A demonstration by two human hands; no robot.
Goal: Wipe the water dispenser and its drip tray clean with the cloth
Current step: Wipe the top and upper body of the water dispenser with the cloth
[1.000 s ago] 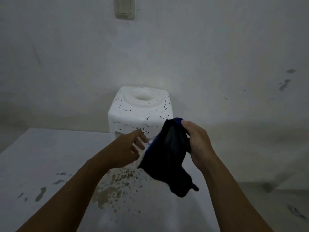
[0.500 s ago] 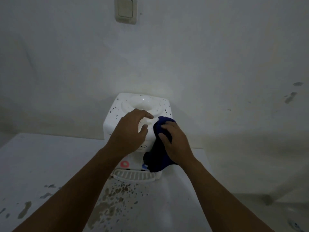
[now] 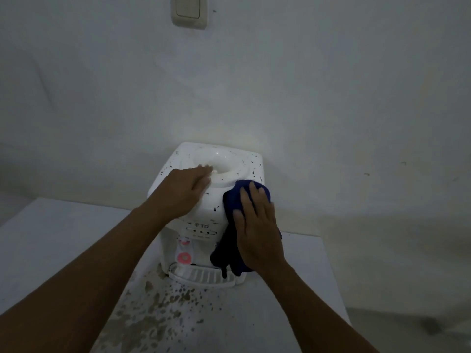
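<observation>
A white tabletop water dispenser (image 3: 216, 200), flecked with dark specks, stands against the wall. Its ribbed white drip tray (image 3: 204, 276) juts out at the base, below a pink tap (image 3: 184, 257). My left hand (image 3: 187, 191) lies flat on the dispenser's top left, fingertips at the rim of the bottle well. My right hand (image 3: 257, 225) presses a dark blue cloth (image 3: 230, 240) with straight fingers against the dispenser's front right corner. The cloth's loose end hangs down to the tray.
The dispenser stands on a white table (image 3: 63, 250) stained with brownish splatter (image 3: 158, 309) in front of the tray. The table's right edge (image 3: 334, 276) runs close by the dispenser. A light switch (image 3: 189, 11) is on the wall above.
My right hand carried the hanging cloth up and flattened it on the dispenser's front right corner. My left hand moved from the front onto the top. The view came closer.
</observation>
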